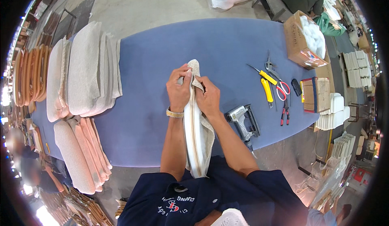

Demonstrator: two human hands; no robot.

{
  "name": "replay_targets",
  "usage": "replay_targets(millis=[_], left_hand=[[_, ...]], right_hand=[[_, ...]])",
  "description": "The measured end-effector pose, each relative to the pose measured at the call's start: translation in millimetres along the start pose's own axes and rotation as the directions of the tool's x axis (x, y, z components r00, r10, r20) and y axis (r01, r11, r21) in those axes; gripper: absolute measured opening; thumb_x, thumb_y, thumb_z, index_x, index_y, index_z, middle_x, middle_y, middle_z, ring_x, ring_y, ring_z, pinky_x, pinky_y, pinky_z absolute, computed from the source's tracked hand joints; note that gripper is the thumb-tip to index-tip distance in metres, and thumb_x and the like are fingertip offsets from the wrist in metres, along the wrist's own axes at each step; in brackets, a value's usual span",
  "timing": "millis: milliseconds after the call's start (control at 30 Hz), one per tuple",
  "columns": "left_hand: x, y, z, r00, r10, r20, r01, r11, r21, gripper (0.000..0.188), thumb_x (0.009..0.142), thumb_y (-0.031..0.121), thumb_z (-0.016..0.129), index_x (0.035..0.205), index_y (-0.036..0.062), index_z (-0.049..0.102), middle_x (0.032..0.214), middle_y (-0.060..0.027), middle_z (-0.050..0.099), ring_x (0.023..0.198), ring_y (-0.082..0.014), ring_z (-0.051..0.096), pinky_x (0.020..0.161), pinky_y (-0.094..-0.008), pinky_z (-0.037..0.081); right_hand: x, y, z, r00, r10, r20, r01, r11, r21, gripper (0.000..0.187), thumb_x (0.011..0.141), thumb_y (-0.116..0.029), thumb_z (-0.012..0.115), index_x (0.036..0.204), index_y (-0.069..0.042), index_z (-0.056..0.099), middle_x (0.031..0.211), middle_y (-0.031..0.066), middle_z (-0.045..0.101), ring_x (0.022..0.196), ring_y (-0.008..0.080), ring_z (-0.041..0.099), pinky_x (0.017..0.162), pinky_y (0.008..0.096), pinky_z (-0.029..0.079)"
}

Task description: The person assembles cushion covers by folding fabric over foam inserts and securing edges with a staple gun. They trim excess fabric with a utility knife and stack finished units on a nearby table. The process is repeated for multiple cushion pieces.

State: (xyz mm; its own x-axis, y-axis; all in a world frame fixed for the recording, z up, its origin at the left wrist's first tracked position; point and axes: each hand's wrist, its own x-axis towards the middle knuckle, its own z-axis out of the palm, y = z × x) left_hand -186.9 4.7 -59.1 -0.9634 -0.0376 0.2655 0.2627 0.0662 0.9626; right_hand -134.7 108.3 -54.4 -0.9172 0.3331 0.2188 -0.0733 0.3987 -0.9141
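Note:
A long padded panel [197, 141] stands on edge between my forearms, its near end close to my shirt. White foam and a thin brown wooden strip show along its length. A beige woven fabric cover [194, 66] wraps its far end and hangs down its right side. My left hand [179, 90] pinches the cover at the left of that end, thumb on top. My right hand [208, 97] grips a fold of the same fabric just to the right, fingers curled. The two hands almost touch.
Right of my arm lie a staple gun [244, 122], a yellow-handled screwdriver [269, 78], a yellow cutter [266, 90], red-handled scissors [283, 89] and pliers [285, 116]. A cardboard box [295, 35] holds white stuffing. Beige covers [86, 68] and pinkish covers [75, 155] are stacked left on the blue table [142, 137].

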Motion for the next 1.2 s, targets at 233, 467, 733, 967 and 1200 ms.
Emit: replay_targets(millis=[233,467,733,967,1200], left_hand=[[52,8,-27,0.947,-0.167,0.276,0.148,0.985,0.088,0.028,0.102,0.024,0.06,0.102,-0.0011,0.073,0.113,-0.0107,0.074,0.107,-0.0179,0.067,0.095,-0.0331,0.051],[93,-42,3,0.643,-0.401,0.653,0.516,0.856,0.018,0.046,0.102,0.044,0.058,0.101,0.0015,0.076,0.101,-0.0096,0.075,0.092,-0.0147,0.068,0.084,-0.0329,0.053],[69,-90,41,0.842,-0.397,0.365,0.393,0.915,0.09,0.054,0.102,0.048,0.056,0.088,-0.0008,0.074,0.075,-0.0032,0.068,0.071,-0.0106,0.055,0.066,-0.0353,0.048],[101,8,7,0.938,-0.255,0.236,0.253,0.967,0.04,0.051,0.104,0.043,0.054,0.088,0.0006,0.078,0.079,-0.005,0.071,0.071,-0.0112,0.062,0.066,-0.0302,0.05],[36,238,-26,0.807,0.578,0.126,-0.57,0.705,0.421,0.02,0.095,0.024,0.066,0.095,0.0058,0.076,0.091,-0.0095,0.071,0.086,-0.0294,0.064,0.085,-0.0393,0.048]], right_hand=[[14,-14,-1,1.0,-0.021,0.001,0.021,0.991,-0.134,0.03,0.088,-0.008,0.065,0.117,-0.004,0.066,0.092,0.019,0.071,0.082,0.0329,0.071,0.075,0.038,0.054],[23,-16,4,0.998,-0.002,0.068,0.015,0.982,-0.189,0.031,0.088,-0.011,0.066,0.118,-0.005,0.066,0.093,0.0173,0.07,0.08,0.0336,0.069,0.076,0.0406,0.054],[24,21,-16,0.962,0.255,0.101,-0.239,0.96,-0.147,0.073,0.093,-0.042,0.067,0.147,0.003,0.045,0.143,0.0264,0.051,0.134,0.0384,0.05,0.114,0.0431,0.038],[38,-50,-9,0.973,0.079,0.217,-0.149,0.932,0.33,0.083,0.089,-0.026,0.075,0.155,0.0,0.032,0.142,0.0186,0.054,0.133,0.0266,0.052,0.111,0.0379,0.04],[26,-128,-62,0.899,-0.354,0.257,0.115,0.757,0.643,0.077,0.073,-0.006,0.073,0.145,-0.003,0.049,0.135,0.0113,0.06,0.124,0.0225,0.057,0.108,0.0342,0.043]])
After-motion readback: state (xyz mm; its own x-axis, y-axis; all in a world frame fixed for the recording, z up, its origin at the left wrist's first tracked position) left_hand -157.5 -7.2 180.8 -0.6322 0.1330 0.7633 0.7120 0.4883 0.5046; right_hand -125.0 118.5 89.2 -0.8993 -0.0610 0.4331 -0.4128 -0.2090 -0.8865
